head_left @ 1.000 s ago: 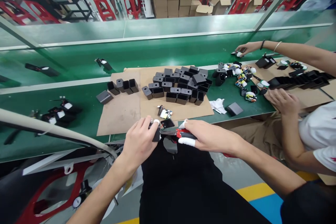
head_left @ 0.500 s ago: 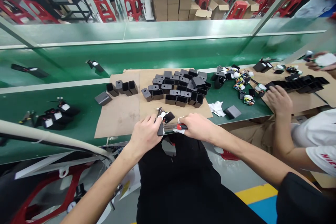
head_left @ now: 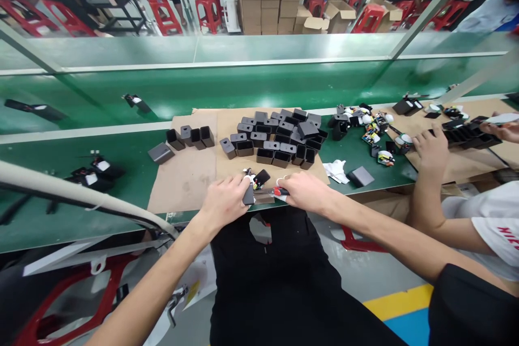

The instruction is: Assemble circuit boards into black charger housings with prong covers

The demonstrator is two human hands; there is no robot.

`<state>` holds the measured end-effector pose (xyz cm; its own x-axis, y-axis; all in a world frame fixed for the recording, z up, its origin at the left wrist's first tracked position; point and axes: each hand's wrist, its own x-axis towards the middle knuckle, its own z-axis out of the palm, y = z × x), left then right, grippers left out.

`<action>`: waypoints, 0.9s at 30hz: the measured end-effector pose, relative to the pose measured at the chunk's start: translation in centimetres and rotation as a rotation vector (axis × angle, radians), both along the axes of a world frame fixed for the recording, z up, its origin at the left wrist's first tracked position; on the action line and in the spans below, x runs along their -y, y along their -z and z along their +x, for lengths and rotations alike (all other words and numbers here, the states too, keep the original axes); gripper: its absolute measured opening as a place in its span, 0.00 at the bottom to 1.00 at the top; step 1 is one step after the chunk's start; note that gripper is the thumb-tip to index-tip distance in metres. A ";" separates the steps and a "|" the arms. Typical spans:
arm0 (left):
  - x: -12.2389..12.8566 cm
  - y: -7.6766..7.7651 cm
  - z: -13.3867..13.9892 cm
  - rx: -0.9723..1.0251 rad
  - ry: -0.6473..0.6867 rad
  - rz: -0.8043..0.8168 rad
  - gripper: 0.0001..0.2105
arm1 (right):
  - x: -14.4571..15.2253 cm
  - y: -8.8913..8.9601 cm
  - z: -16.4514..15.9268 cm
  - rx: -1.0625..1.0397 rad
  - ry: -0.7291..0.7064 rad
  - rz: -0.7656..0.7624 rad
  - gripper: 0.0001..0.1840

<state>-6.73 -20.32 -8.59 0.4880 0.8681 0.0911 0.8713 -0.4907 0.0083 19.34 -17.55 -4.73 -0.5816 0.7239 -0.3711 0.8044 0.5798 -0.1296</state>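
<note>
My left hand [head_left: 227, 197] is closed round a small black plastic case [head_left: 248, 193] at the table's front edge. Loose parts, a white piece and a small black block [head_left: 261, 177] among them, show at the case's far end. My right hand [head_left: 305, 190] grips a hand tool with a red and black handle [head_left: 279, 191]; its thin metal end [head_left: 263, 192] points left at the case. It looks like pliers, but the jaws are too small to make out. Beyond both hands, several black cases [head_left: 265, 157] stand grouped on a cardboard sheet [head_left: 190, 173].
A white crumpled tissue [head_left: 336, 171] and a grey-black box [head_left: 361, 177] lie to the right, near circuit assemblies [head_left: 371, 132]. A co-worker's hand [head_left: 430, 141] is further right. Black units [head_left: 138, 102] lie on the green belt [head_left: 227, 89]. A pale hose [head_left: 81, 194] crosses the left side.
The black case in my left hand has turned a little, showing more of its face. Black units on the belt have shifted left. The co-worker's far hand has come down toward a row of black cases.
</note>
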 end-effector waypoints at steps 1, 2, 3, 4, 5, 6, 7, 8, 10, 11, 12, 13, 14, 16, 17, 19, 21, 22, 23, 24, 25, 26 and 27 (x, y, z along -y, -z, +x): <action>0.0 0.0 0.0 -0.003 0.004 -0.001 0.09 | 0.1 0.1 0.0 0.001 -0.003 -0.001 0.07; 0.1 0.0 -0.1 -0.007 0.008 -0.002 0.10 | 0.1 0.2 0.0 0.002 -0.005 -0.002 0.07; 0.1 0.0 -0.1 -0.011 0.010 -0.002 0.10 | 0.2 0.3 0.0 0.003 -0.006 -0.002 0.07; 0.2 0.0 -0.2 -0.015 0.011 -0.001 0.11 | 0.3 0.3 0.0 0.002 -0.007 0.000 0.07; 0.2 0.0 -0.2 -0.018 0.011 0.002 0.11 | 0.4 0.3 -0.1 0.002 -0.007 0.002 0.07; 0.3 -0.1 -0.2 -0.020 0.011 0.007 0.11 | 0.4 0.2 -0.1 0.001 -0.006 0.007 0.07; 0.4 -0.3 -0.2 -0.021 0.008 0.014 0.11 | 0.5 0.0 -0.2 0.002 -0.002 0.014 0.07; 0.5 -0.5 -0.1 -0.021 0.002 0.024 0.11 | 0.5 -0.2 -0.3 0.003 0.003 0.024 0.08; 0.7 -1.1 0.2 -0.015 -0.019 0.050 0.15 | 0.7 -0.9 -0.6 0.006 0.012 0.047 0.07; 0.8 -1.4 0.5 -0.010 -0.036 0.065 0.16 | 0.8 -1.3 -0.7 0.008 0.013 0.059 0.08; 0.9 -1.7 0.7 0.000 -0.054 0.081 0.18 | 0.9 -1.8 -0.9 0.010 0.012 0.068 0.08; 1.1 -2.0 1.0 0.012 -0.066 0.095 0.18 | 1.0 -2.4 -1.0 0.011 0.008 0.076 0.08; 1.2 -2.3 1.3 0.024 -0.070 0.105 0.16 | 1.2 -2.9 -1.0 0.012 0.002 0.082 0.09; 1.7 -2.9 1.6 0.053 -0.067 0.120 0.12 | 1.8 -4.0 -1.0 0.016 -0.011 0.089 0.09; 2.0 -3.2 1.6 0.066 -0.057 0.123 0.10 | 2.2 -4.5 -0.9 0.019 -0.017 0.090 0.08; 3.0 -4.1 1.6 0.091 -0.031 0.126 0.06 | 3.3 -5.6 -0.6 0.027 -0.034 0.082 0.06; 4.6 -5.3 1.4 0.113 0.009 0.128 0.07 | 4.8 -6.7 0.0 0.038 -0.068 0.066 0.04; 5.4 -6.0 1.3 0.119 0.032 0.130 0.08 | 5.6 -7.2 0.3 0.042 -0.090 0.061 0.04; 6.3 -6.7 1.2 0.122 0.054 0.132 0.09 | 6.4 -7.6 0.6 0.041 -0.114 0.061 0.03; 7.1 -7.4 1.1 0.123 0.071 0.137 0.10 | 7.2 -8.0 0.8 0.037 -0.137 0.067 0.04; 7.8 -8.1 1.0 0.124 0.085 0.145 0.10 | 7.9 -8.3 1.0 0.029 -0.155 0.079 0.05; 8.4 -8.6 0.9 0.125 0.096 0.152 0.11 | 8.5 -8.4 1.2 0.021 -0.168 0.092 0.06; 8.8 -8.9 0.9 0.124 0.104 0.158 0.11 | 9.0 -8.5 1.3 0.013 -0.179 0.104 0.06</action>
<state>-5.84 -29.13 0.34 0.5503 0.7841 0.2870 0.8132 -0.5812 0.0285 20.66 -26.57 3.77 -0.6998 0.6444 -0.3082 0.6888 0.7231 -0.0518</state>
